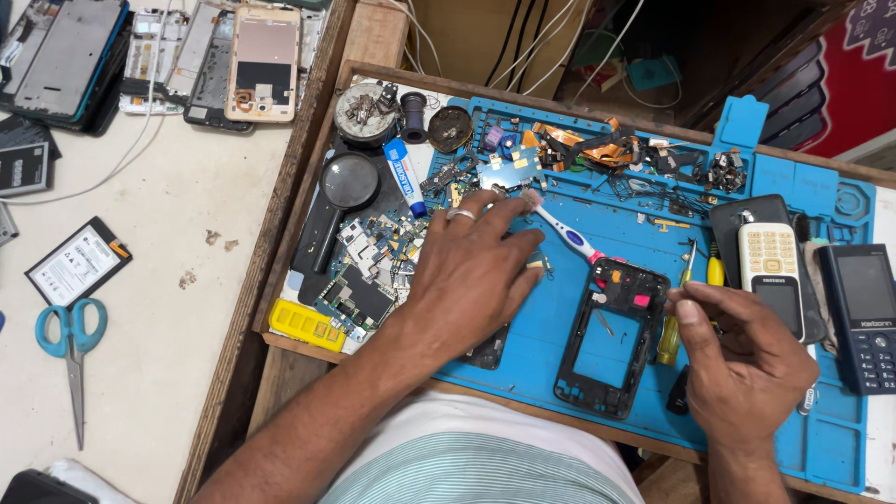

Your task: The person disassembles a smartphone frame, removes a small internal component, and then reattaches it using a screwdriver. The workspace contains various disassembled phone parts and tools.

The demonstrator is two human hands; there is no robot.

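My left hand [471,271], with a ring on one finger, lies flat on the blue work mat [560,308], fingers spread over small parts beside a pile of circuit boards [369,266]. A toothbrush [565,231] lies just past its fingertips. My right hand [742,359] hovers at the right of a black phone frame [611,336], thumb and forefinger pinched together near a yellow-handled screwdriver [674,317]. I cannot tell if something tiny sits in the pinch.
A white keypad phone [773,275] and a dark keypad phone [863,317] lie at the right. A magnifying glass [341,201], glue tube [404,175] and yellow box [306,324] sit left. Scissors [73,350], batteries and phone shells cover the white table.
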